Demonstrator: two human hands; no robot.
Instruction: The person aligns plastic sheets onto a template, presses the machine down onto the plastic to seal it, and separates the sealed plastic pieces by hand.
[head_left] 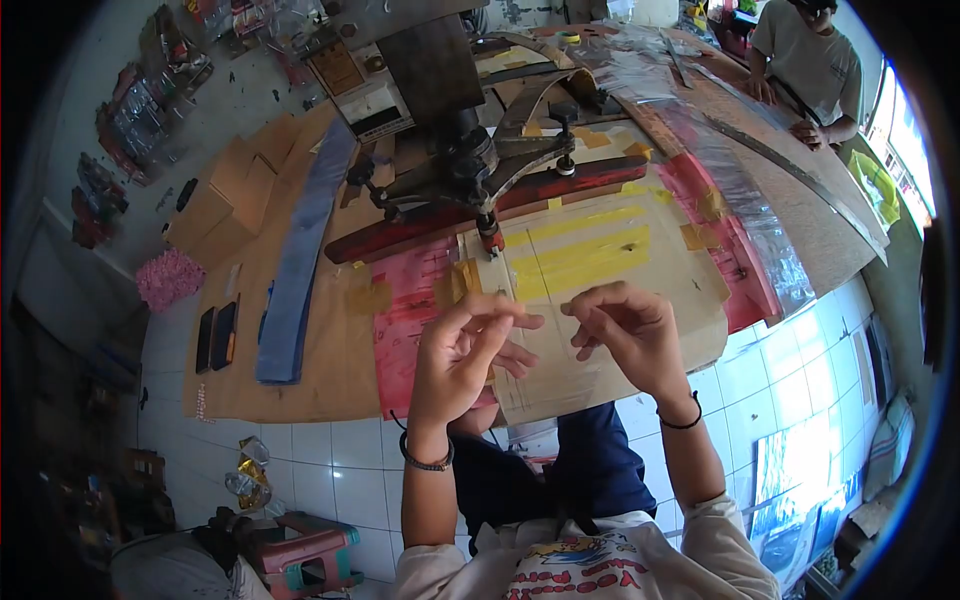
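Both hands are raised above the near edge of a beige board marked with yellow tape strips. On the left, my left hand has its thumb and forefinger close together, the other fingers apart; whatever lies between the tips is too small to make out. To its right, my right hand has thumb and fingers curled toward each other, with nothing clearly visible in them. Just beyond the hands stands a dark metal machine head, its small red-tipped foot over the board. A long red-black bar lies behind it.
Long blue-grey strips, two phones and an open cardboard box are at the left. Red sheeting lies right of the board. At the far right a person stands by the table. A stool is below left.
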